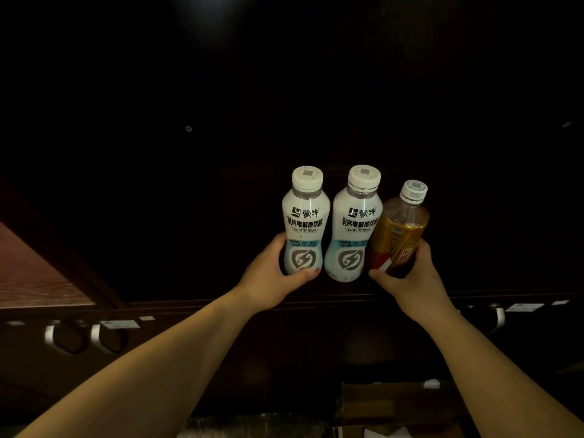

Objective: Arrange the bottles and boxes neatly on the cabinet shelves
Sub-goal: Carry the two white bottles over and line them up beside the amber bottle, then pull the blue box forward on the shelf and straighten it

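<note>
Two white drink bottles with white caps stand side by side in a dark cabinet opening. My left hand grips the lower part of the left white bottle. The right white bottle stands free between my hands, touching its neighbours. My right hand holds an amber tea bottle with a red and gold label, tilted slightly to the right against that white bottle. The shelf edge runs just below the bottles.
A wooden cabinet door stands open at the left. Below the shelf are dark drawer fronts with metal ring handles and another handle at right. A cardboard box sits low, near the bottom edge.
</note>
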A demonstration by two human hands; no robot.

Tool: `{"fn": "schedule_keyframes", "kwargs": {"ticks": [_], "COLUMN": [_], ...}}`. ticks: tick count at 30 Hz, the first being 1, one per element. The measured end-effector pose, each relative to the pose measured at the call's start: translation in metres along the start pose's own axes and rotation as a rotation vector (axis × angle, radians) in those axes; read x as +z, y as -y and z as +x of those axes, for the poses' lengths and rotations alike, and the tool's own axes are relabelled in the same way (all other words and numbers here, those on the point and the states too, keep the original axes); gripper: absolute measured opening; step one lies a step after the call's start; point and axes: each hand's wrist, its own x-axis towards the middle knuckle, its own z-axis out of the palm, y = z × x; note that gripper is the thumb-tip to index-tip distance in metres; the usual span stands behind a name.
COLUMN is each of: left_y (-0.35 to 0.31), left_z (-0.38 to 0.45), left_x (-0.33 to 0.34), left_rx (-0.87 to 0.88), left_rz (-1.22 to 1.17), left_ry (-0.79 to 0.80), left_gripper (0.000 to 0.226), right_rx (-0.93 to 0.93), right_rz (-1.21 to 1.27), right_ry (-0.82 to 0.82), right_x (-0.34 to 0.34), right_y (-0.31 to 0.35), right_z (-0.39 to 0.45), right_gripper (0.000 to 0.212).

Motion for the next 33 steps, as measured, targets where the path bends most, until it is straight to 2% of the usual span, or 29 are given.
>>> {"fn": "schedule_keyframes", "kwargs": {"ticks": [13,18,22,26,28,30,33], "left_y": [0.004,0.005,0.005,0.005,0.009,0.013,0.016], "left_z": [0.001,0.002,-0.001,-0.010,-0.021,-0.041,-0.073], "left_x": [0.003,0.002,0.001,-0.012,-0.022,-0.039,-0.081], "left_rx": [0.004,-0.006,-0.023,-0.042,-0.068,-0.071,0.004], "left_rz": [-0.008,0.017,0.014,0.013,0.057,0.125,0.272], "left_ry": [0.022,0.003,0.006,0.020,0.030,0.010,-0.005], "left_gripper": [0.079,0.093,0.099,0.118,0.111,0.094,0.082], "right_rx": [-0.001,0.008,-0.003,-0.003,0.027,0.031,0.022], "right_rz": [-0.021,-0.010,0.001,0.026,0.042,0.033,0.051], "right_ry": [0.011,-0.010,-0.017,-0.038,-0.080,-0.154,-0.290], "right_x": [0.003,0.000,-0.002,-0.002,-0.005,-0.007,-0.002], "right_y": [0.003,0.004,0.002,0.003,0.004,0.010,0.032], "right_z": [0.001,-0.001,-0.007,-0.023,-0.038,-0.060,-0.096], "right_gripper": [0.097,0.106,0.106,0.106,0.107,0.104,0.098]}}
